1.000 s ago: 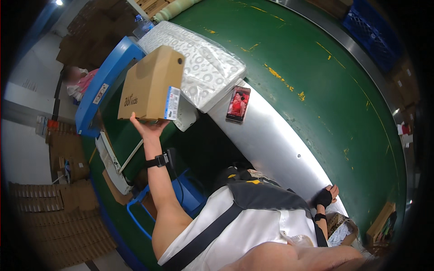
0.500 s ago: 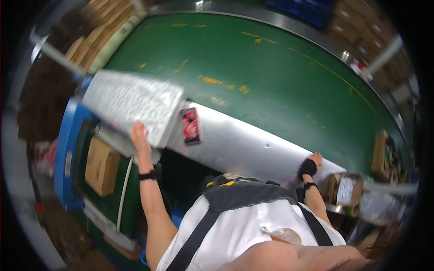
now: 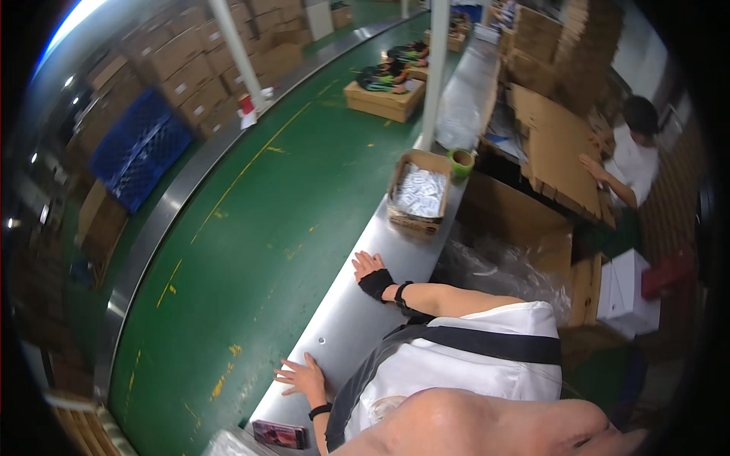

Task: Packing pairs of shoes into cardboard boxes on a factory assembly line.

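Observation:
My left hand (image 3: 306, 378) rests on the metal ledge (image 3: 342, 319) with its fingers spread and nothing in it. Just below it on the ledge lies a flat dark-and-red rectangular item (image 3: 279, 435); I cannot tell its exact kind. Farther along, my right hand (image 3: 371, 272), in a black wrist wrap, leans on the same ledge, fingers stretched out and holding nothing. Beyond the right hand stands an open cardboard box (image 3: 417, 220) full of small white packets. A roll of green tape (image 3: 461, 161) sits beside that box. Part of some clear plastic wrapping (image 3: 232, 443) shows at the lower edge.
The green conveyor belt (image 3: 251, 258) runs along the ledge's left and carries cardboard trays (image 3: 384, 102) farther off. A white post (image 3: 436, 76) rises by the ledge. At right, a large carton (image 3: 525, 220) holds clear plastic, and another person (image 3: 637, 152) handles flat cardboard (image 3: 551, 144).
The view has swung to the right. My left hand has left the bubble-wrapped block and now lies on the ledge near the red item. My right hand stays on the ledge.

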`<state>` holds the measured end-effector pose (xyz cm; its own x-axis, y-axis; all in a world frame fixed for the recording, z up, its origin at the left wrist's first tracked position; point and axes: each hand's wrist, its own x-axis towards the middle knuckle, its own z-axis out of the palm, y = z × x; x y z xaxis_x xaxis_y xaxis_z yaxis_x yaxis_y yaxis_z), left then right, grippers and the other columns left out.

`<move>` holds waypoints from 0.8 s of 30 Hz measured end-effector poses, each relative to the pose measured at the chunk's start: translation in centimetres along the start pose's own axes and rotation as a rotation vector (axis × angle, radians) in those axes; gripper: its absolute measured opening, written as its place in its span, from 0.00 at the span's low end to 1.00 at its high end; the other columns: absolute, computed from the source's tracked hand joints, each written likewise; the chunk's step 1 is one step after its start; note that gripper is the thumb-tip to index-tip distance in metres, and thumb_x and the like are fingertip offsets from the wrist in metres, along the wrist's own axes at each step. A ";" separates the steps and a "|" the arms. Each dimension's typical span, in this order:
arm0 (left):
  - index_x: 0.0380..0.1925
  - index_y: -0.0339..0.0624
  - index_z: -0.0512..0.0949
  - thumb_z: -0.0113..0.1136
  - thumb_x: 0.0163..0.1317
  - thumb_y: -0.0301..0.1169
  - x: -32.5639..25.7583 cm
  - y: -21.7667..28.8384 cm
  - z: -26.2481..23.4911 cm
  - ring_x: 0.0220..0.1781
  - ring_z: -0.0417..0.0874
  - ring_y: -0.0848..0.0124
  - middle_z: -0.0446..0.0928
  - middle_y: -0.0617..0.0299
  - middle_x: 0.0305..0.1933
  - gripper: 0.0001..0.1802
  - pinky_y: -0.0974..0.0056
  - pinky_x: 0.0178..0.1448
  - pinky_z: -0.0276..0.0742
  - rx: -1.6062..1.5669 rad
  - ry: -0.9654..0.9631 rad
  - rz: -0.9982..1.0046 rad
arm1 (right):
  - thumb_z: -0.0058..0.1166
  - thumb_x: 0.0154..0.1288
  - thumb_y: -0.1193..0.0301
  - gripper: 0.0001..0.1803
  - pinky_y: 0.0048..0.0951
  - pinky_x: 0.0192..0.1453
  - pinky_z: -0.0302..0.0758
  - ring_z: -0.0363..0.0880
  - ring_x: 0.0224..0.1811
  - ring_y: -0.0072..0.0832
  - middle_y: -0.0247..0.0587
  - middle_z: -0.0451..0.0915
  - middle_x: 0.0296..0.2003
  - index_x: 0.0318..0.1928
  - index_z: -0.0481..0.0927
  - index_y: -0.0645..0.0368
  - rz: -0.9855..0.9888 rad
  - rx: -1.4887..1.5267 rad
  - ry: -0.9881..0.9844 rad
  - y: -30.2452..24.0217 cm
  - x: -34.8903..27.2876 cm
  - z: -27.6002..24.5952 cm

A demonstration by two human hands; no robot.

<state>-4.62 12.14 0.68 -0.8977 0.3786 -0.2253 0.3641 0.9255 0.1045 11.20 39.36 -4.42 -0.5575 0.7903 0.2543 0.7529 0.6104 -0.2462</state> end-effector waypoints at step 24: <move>0.55 0.32 0.58 0.45 0.51 0.61 8.2 -5.2 7.7 0.65 0.47 0.46 0.54 0.36 0.59 0.44 0.29 0.57 0.41 -0.095 -0.055 0.132 | 0.34 0.62 0.64 0.23 0.60 0.64 0.38 0.44 0.68 0.33 0.36 0.52 0.64 0.59 0.60 0.45 -0.216 -0.021 -0.589 -1.5 3.2 -1.6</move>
<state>-11.97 10.52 -9.18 -0.8279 0.4989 -0.2561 0.4502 0.8636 0.2270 8.84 40.84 -1.70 -0.7923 0.5504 -0.2635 0.6054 0.7630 -0.2266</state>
